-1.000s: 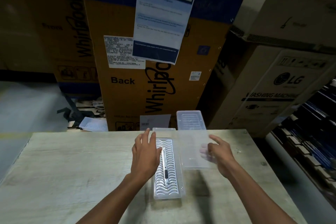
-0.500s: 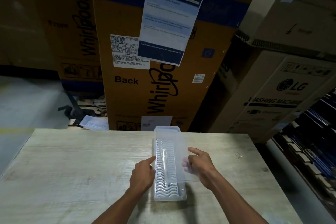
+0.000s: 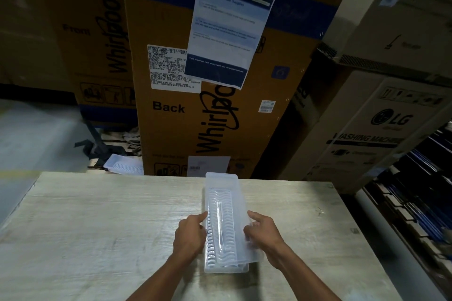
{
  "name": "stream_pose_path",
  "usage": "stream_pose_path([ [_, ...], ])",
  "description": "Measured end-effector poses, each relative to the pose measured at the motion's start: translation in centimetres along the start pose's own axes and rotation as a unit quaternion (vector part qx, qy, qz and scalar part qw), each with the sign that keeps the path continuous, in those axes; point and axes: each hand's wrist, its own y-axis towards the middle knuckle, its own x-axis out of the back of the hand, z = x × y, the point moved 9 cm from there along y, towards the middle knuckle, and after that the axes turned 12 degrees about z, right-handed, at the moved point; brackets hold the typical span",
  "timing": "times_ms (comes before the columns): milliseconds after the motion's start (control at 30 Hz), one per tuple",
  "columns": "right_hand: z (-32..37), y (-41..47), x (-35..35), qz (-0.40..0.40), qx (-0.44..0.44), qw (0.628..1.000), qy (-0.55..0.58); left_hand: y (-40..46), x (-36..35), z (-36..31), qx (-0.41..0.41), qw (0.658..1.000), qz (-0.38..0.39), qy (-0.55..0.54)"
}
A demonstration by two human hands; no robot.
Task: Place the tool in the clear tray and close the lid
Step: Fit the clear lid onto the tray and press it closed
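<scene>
A long clear tray (image 3: 226, 270) with a wavy ribbed floor lies lengthwise on the pale wooden table (image 3: 97, 239). A slim pale tool (image 3: 220, 222) lies inside it, seen through the plastic. The clear lid (image 3: 242, 205) rests over the tray, skewed slightly so its near right corner overhangs. My left hand (image 3: 190, 237) presses against the tray's left side with the fingers curled. My right hand (image 3: 263, 232) grips the lid's right edge.
Tall Whirlpool cartons (image 3: 220, 80) stand just behind the table's far edge, one with a blue and white sheet (image 3: 227, 29) taped on. An LG carton (image 3: 381, 129) is at the right. Another clear tray (image 3: 123, 166) lies on the floor behind the table.
The lid, first lying beside the tray on its right, was brought over the tray by my right hand. My left hand moved off the tray's top to its left side.
</scene>
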Motion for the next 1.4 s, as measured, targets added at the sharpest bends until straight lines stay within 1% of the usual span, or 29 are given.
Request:
stream_pose_path([
  [133,-0.1,-0.4,-0.9,0.031,-0.001,0.998,-0.062,0.3,0.0,-0.1,0.01,1.0,0.011,-0.007],
  [233,-0.5,0.0,-1.4,0.026,-0.009,0.995,-0.1,0.3,0.3,-0.6,0.016,0.999,0.025,-0.043],
  [367,-0.6,0.6,-1.7,0.022,-0.01,0.992,-0.126,-0.4,0.6,-1.3,-0.002,0.998,0.038,-0.052],
  [467,-0.7,0.9,-1.7,0.02,-0.01,0.985,-0.17,-0.5,0.5,-1.1,0.002,0.998,0.037,-0.06],
  [600,-1.0,1.2,-1.9,0.032,-0.01,0.981,-0.192,-0.7,0.6,-1.2,0.006,0.997,0.027,-0.071],
  [700,-1.6,1.4,-2.3,0.038,-0.009,0.975,-0.219,-0.7,0.5,-0.5,0.011,0.998,0.025,-0.057],
  [833,-1.8,1.6,-2.3,0.032,-0.004,0.971,-0.237,-0.8,0.5,-0.7,-0.002,0.999,0.012,-0.034],
  [933,-1.7,1.7,-2.4,0.027,-0.002,0.967,-0.253,-1.2,0.6,-1.7,-0.035,0.999,0.006,-0.015],
  [1033,-1.7,1.7,-2.5,0.022,0.006,0.963,-0.267,-1.6,0.0,-2.4,-0.055,0.997,0.04,0.044],
  [1133,-1.8,1.6,-2.4,0.02,0.013,0.963,-0.269,-2.3,-0.5,-2.8,-0.049,0.993,0.106,0.01],
  [1200,-1.9,1.4,-2.4,0.018,0.016,0.961,-0.276,-3.1,-0.7,-3.1,-0.053,0.991,0.125,-0.006],
  [1400,-1.9,0.7,-2.6,0.031,0.036,0.961,-0.274,-3.3,-0.6,-2.3,-0.063,0.994,0.083,-0.01],
])
